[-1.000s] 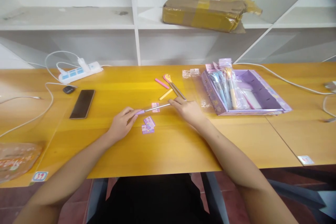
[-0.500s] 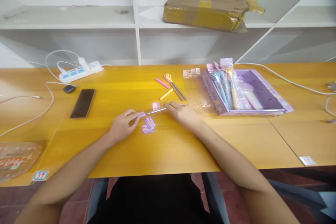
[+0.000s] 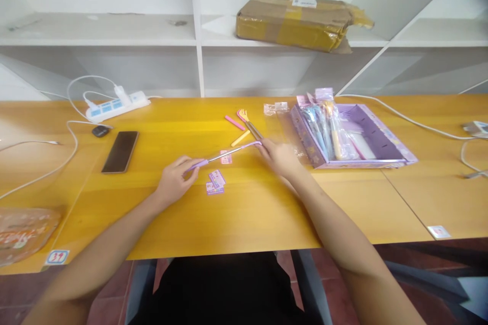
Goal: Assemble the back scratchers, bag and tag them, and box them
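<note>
My left hand (image 3: 176,181) is closed on the purple handle of a thin stick (image 3: 230,152) with a metal shaft and a purple curved end. That purple end reaches my right hand (image 3: 280,158), whose fingers are near it and over the lower ends of two metal rods with pink and yellow claw heads (image 3: 244,116). Whether the right fingers grip anything is blurred. A pink tube (image 3: 234,122) and a yellow tube (image 3: 240,138) lie beside the claw heads. Small purple cards (image 3: 217,179) and a pink card (image 3: 225,157) lie below the stick.
On the right is a purple box (image 3: 385,132) with bagged claw sticks (image 3: 324,129); clear bags (image 3: 277,108) lie beside it. A phone (image 3: 120,152), a power strip (image 3: 118,105) and cables are at the left. A taped carton (image 3: 290,23) sits on the shelf.
My right hand has moved slightly right and up, uncovering the stick's purple curved end. My left hand has shifted slightly left, still holding the handle. The view has shifted a little.
</note>
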The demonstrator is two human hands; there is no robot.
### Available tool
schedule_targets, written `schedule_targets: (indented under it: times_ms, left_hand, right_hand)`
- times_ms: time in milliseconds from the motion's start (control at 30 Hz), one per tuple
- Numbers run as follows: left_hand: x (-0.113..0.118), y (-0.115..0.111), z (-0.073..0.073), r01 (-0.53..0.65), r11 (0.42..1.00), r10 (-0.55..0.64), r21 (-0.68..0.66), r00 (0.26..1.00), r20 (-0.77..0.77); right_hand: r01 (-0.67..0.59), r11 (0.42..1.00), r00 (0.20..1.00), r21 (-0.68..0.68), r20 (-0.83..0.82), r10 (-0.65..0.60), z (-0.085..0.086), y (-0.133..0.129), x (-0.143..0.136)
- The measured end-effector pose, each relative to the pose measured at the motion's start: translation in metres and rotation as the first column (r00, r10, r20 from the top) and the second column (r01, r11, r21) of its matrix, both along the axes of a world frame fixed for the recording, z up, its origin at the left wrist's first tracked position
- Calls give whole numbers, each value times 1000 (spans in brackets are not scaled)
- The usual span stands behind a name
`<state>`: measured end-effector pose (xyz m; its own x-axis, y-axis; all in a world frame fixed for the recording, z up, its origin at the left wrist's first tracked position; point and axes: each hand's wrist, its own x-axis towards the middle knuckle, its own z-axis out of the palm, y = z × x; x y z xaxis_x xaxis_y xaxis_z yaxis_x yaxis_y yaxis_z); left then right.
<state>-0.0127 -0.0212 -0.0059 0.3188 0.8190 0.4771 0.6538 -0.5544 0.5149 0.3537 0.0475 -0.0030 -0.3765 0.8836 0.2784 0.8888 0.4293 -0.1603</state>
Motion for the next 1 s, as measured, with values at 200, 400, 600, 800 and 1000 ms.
schedule_targets:
  times_ms: [200,400,600,800,1000]
  left_hand:
    - [-2,-1,-1,-26,999,26,48,1000,-11]
    - [1,-3,0,-59,997,59,58,998,-1]
    - [4,-7,-1,-108,994,108,-3,994,-15]
    - [7,-11,-4,-134,991,134,-3,991,-27]
    - [11,-13,-1,-167,986,167,13,985,-50]
  right_hand:
    - [48,998,993,-37,107,-44,1,-7,-13]
    - [35,999,983,-18,182,-31,-3,-10,-17]
    - [27,997,969,-74,246,-8,-1,-18,-30]
    - [-39,992,961,-121,266,70,0,-27,-47]
    - [-111,980,952,-165,264,153,-3,-36,-61]
